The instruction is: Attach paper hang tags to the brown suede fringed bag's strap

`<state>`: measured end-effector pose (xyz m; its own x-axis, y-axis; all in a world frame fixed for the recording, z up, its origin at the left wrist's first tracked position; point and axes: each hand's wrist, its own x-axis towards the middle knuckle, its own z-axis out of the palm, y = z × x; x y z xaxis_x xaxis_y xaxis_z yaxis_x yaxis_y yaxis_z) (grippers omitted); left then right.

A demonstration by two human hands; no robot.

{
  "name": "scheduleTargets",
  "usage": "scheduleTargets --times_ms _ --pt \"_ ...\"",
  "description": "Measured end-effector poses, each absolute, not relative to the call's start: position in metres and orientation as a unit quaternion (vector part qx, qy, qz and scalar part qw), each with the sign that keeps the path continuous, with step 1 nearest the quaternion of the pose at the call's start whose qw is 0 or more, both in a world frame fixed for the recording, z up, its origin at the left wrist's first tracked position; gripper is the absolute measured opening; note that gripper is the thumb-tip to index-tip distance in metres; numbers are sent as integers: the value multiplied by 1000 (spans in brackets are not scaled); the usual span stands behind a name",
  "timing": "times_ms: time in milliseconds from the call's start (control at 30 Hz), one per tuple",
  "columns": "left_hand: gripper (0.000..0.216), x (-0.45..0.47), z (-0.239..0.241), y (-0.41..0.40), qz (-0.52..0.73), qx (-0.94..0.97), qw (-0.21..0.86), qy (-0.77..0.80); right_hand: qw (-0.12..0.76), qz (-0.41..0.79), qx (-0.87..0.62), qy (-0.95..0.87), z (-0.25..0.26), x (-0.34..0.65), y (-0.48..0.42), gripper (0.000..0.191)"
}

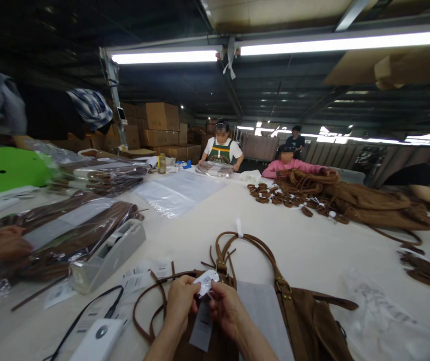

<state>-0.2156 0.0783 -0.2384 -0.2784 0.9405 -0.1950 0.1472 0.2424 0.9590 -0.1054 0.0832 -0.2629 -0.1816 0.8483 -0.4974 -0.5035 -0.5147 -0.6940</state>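
A brown handbag [303, 321] lies in front of me, its looped handles stretched away across the table. A white wrap sits on the top of one handle loop. Pinched between the fingers of my left hand [180, 303] and my right hand [230, 307] is a small white tag [206, 282] with dark printing, held over the bag near the handle's base. A longer pale tag [201, 328] hangs below my fingers. Grey-white sheet material [265, 316] covers part of the bag to the right of my right hand.
A tape dispenser [110, 255], printed labels [136, 276] and a corded white device [100, 338] stand left. Behind them another person's hands [6, 244] touch plastic-wrapped brown goods [87, 225]. Clear bags [181, 190] lie ahead; brown straps [275, 195] and bags [380, 200] are piled right, near co-workers.
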Motion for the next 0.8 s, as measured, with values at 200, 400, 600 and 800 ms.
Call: scheduleTargets --times_ms 200,400,600,800 --pt "6 -217 -236 84 479 403 410 663 461 691 -482 -280 -259 -101 77 23" --pt "7 -240 -224 72 482 407 382 675 527 593 -532 -297 -242 -80 70 36" --pt "25 -274 -224 33 423 472 383 672 510 544 -552 -373 -221 -39 47 23" --pt "41 -285 -248 -4 332 530 358 693 397 352 -641 -555 -215 46 -3 23"
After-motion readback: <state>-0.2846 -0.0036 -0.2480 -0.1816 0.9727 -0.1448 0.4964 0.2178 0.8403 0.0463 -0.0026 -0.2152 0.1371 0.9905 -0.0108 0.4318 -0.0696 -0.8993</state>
